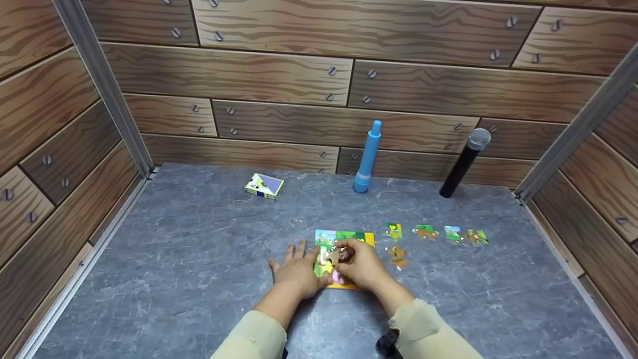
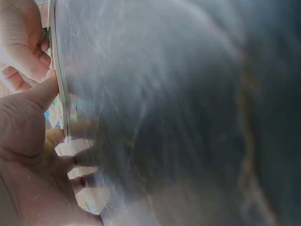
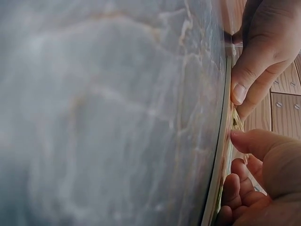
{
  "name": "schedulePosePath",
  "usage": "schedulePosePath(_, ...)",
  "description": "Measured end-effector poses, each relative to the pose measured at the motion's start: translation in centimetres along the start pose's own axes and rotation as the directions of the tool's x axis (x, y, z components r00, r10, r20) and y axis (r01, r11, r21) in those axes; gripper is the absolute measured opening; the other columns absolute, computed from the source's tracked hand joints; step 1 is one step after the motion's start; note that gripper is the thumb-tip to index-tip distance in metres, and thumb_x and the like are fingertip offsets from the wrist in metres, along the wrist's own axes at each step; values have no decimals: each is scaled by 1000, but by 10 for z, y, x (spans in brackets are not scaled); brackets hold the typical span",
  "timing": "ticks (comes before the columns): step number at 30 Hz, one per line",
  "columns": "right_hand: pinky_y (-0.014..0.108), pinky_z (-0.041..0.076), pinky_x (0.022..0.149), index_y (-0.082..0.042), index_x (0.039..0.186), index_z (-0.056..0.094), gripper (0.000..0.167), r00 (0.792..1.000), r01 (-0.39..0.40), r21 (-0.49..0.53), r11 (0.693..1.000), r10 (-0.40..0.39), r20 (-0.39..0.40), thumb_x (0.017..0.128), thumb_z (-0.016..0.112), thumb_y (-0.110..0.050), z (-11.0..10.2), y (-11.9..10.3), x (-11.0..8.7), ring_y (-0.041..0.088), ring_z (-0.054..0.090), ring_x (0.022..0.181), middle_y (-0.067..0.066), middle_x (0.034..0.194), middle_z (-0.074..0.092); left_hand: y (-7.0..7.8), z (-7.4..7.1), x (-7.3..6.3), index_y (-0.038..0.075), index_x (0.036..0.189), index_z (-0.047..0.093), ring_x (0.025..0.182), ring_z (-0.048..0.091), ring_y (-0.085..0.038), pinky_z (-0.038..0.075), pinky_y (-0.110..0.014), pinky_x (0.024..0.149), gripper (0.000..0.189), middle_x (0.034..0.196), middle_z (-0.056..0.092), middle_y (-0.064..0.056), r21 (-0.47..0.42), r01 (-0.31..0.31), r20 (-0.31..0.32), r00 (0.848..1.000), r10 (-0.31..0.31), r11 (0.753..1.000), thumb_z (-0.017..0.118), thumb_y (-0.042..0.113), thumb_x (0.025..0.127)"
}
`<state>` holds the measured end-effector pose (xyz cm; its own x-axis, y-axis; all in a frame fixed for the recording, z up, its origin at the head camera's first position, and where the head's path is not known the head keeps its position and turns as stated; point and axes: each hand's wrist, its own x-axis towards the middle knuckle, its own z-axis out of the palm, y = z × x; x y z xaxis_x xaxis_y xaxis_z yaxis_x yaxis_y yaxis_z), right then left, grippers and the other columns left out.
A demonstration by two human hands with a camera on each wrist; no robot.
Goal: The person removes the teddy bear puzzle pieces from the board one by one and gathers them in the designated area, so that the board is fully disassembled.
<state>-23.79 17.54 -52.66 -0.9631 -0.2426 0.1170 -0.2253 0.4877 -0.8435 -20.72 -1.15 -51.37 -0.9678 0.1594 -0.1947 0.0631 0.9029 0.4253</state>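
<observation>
A colourful jigsaw puzzle board (image 1: 370, 240) with an orange border lies flat on the grey table, under both hands. My left hand (image 1: 296, 276) rests at its left side with straight, spread fingers. The left thumb lies over the board's near edge, which also shows in the left wrist view (image 2: 61, 89). Over the middle of the board, my right hand (image 1: 365, 267) pinches a brown puzzle piece (image 1: 334, 257) between thumb and fingers. In the right wrist view a tilted piece (image 3: 237, 120) stands up from the board between the two thumbs.
Several loose puzzle pieces lie right of the board, including a brown one (image 1: 398, 256) and a green one (image 1: 425, 232). Farther back are a small patterned box (image 1: 265, 186), a blue tube with a narrow tip (image 1: 368, 158) and a black microphone (image 1: 463, 162). Wood-patterned walls (image 1: 279, 75) enclose the table.
</observation>
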Motion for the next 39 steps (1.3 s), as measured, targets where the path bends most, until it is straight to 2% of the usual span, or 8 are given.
schedulePosePath(10, 25, 54, 70, 5, 122, 72, 42, 999, 22, 28, 999, -21, -40, 80, 76, 11, -25, 1, -3, 17, 61, 78, 9, 90, 66, 1, -5, 1, 23, 164, 43, 161, 15, -41, 8, -84, 115, 87, 175, 23, -12, 18, -15, -18, 1000, 15, 1000, 74, 61, 93)
schedulePosePath(16, 24, 54, 71, 9, 128, 69, 48, 994, 16, 34, 999, -12, -107, 80, 77, 10, -53, 9, -9, 19, 63, 80, 13, 98, 68, 1, -7, 1, 22, 163, 44, 161, 15, -41, 7, -84, 115, 86, 175, 24, -13, 12, -19, -31, 999, 19, 1000, 73, 60, 93)
schedulePosePath(21, 24, 54, 70, 10, 129, 68, 47, 986, 24, 62, 998, -14, -166, 83, 74, 14, -82, 21, -21, 17, 61, 80, 16, 101, 70, 1, -4, 2, 22, 164, 44, 161, 14, -41, 7, -84, 115, 86, 175, 22, -13, -1, -17, -17, 1000, 17, 1000, 73, 61, 93)
schedulePosePath(25, 24, 55, 68, 11, 130, 67, 45, 977, -12, 60, 998, 25, -214, 86, 74, 12, -107, 31, -33, 17, 64, 79, 18, 105, 71, 0, -2, 3, 21, 164, 44, 161, 14, -42, 7, -84, 115, 88, 175, 23, -14, 5, -14, -11, 1000, 14, 1000, 73, 62, 91)
schedulePosePath(32, 22, 53, 74, 9, 136, 65, 48, 956, -90, 36, 995, 96, -279, 89, 74, 10, -145, 49, -49, 17, 64, 88, 22, 114, 72, -1, -2, 2, 21, 164, 44, 160, 16, -42, 8, -84, 115, 89, 174, 24, -15, -2, -8, -13, 1000, 8, 1000, 74, 63, 91)
schedulePosePath(39, 19, 54, 71, 14, 137, 61, 49, 941, -132, 37, 991, 136, -308, 90, 72, 10, -165, 65, -63, 8, 64, 89, 23, 113, 71, -2, 2, 4, 21, 163, 46, 160, 16, -43, 8, -85, 114, 88, 174, 25, -15, -20, 1, -9, 1000, -1, 1000, 74, 63, 91)
